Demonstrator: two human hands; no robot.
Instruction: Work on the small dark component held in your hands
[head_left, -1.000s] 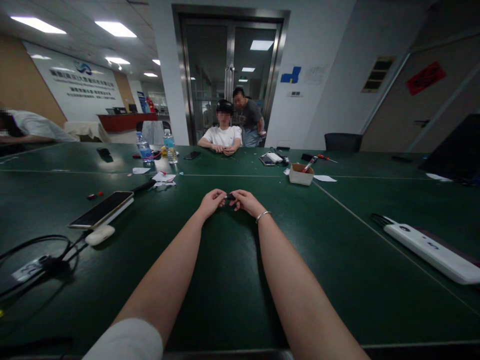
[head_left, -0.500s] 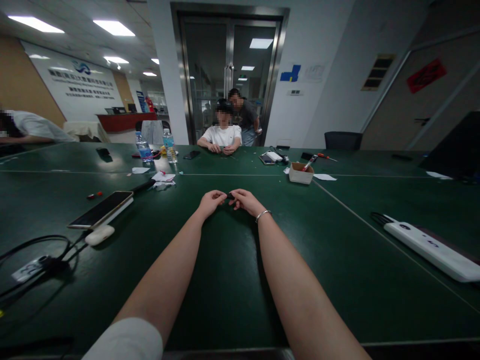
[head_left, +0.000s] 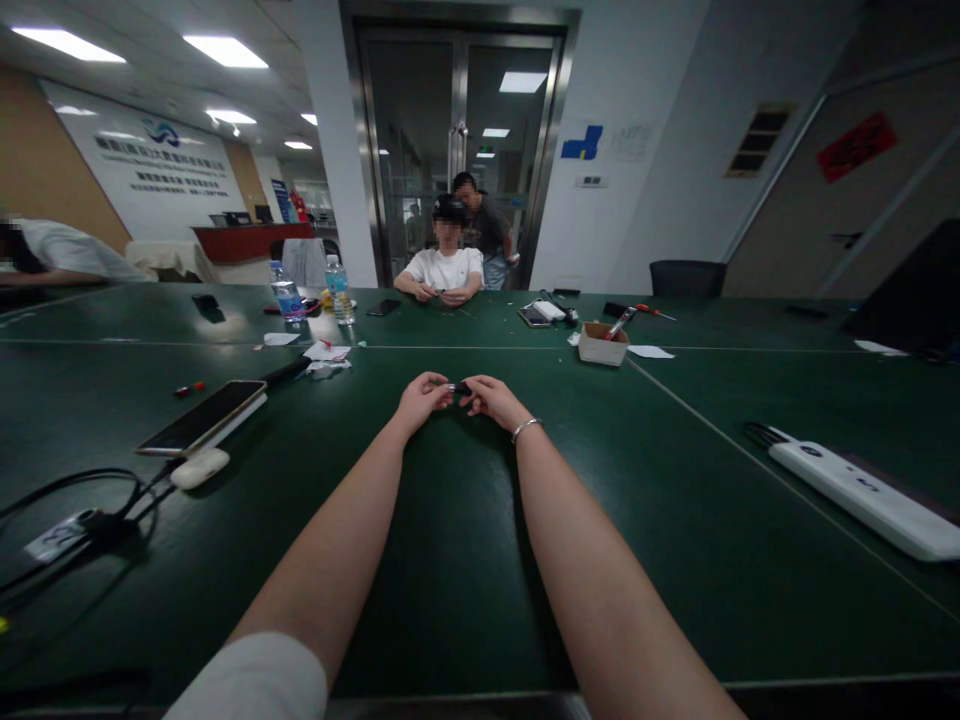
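Note:
My left hand (head_left: pixel 424 400) and my right hand (head_left: pixel 491 399) meet over the middle of the green table (head_left: pixel 465 560), fingertips pinched. Between them is a small dark object (head_left: pixel 458 388) with a light, shiny part at its left end. The left fingertips grip that light end, while the right thumb and fingers hold the dark end. Its kind is too small to make out, and the fingers cover part of it. A silvery bracelet (head_left: pixel 526 428) circles my right wrist.
Left of my arms lie a phone (head_left: pixel 206 415), a white earbud-like case (head_left: pixel 200 468) and black cables (head_left: pixel 71 475). A small box (head_left: pixel 602 348) stands ahead to the right; a white power strip-like device (head_left: pixel 862 500) lies far right. Two people (head_left: pixel 450 268) are across the table near bottles (head_left: pixel 339 290).
A light, shiny part of the small object now shows between my fingertips, where mostly dark showed before. My left fingers have risen slightly. Both hands keep their hold.

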